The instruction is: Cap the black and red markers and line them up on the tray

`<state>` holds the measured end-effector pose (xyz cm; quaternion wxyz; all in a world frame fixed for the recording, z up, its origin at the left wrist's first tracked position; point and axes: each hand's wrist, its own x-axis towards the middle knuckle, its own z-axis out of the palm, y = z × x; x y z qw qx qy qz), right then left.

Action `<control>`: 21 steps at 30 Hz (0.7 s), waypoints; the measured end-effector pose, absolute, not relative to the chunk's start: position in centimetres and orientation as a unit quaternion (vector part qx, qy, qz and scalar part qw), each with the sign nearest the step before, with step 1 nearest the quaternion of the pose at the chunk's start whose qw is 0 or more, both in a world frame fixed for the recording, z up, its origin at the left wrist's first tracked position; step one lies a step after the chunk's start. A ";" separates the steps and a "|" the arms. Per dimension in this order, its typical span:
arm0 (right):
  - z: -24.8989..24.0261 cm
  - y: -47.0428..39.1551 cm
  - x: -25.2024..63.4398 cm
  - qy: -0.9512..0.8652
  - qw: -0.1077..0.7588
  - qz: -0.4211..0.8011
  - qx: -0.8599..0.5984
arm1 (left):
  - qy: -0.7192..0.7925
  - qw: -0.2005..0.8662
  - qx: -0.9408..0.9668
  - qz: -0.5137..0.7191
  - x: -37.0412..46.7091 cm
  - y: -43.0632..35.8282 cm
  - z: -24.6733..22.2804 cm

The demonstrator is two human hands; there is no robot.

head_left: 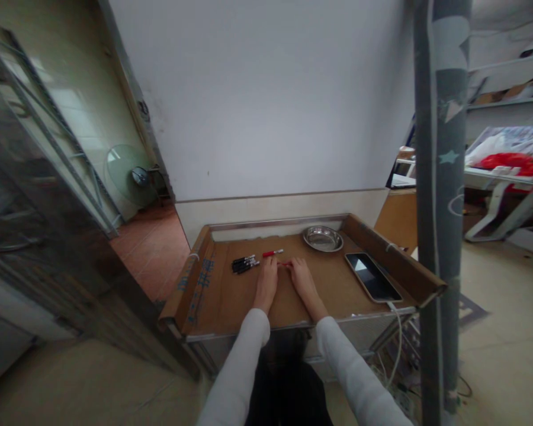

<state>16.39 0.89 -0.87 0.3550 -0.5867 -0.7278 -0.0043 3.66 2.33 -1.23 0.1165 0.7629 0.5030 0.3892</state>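
My left hand (267, 277) and my right hand (301, 276) rest near each other over the brown cardboard surface (231, 302). Between their fingertips is a thin red item (284, 264), small and partly hidden; both hands have closed fingers on it. Just beyond my left hand lies a red pen (272, 253) with a pale end. Several black pens (245, 264) form a small pile to the left of that hand. A round shiny metal dish (323, 238) sits at the back right.
A phone (373, 277) with a white cable (398, 337) lies at the right. Raised cardboard edges (393, 251) border the tabletop. A wall (275, 106) stands behind it, and a grey wrapped post (442, 225) rises at the right.
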 end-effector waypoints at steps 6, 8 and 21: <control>-1.2 1.1 16.5 -0.736 0.368 0.018 -0.569 | 0.480 0.144 0.774 0.387 3.9 2.3 -0.7; -1.0 1.0 16.5 -0.737 0.359 0.021 -0.573 | 0.467 0.161 0.777 0.390 3.9 2.2 -0.4; 0.6 -2.4 16.0 -0.706 0.297 -0.054 -0.640 | 0.519 -0.019 0.794 0.315 4.7 4.1 0.1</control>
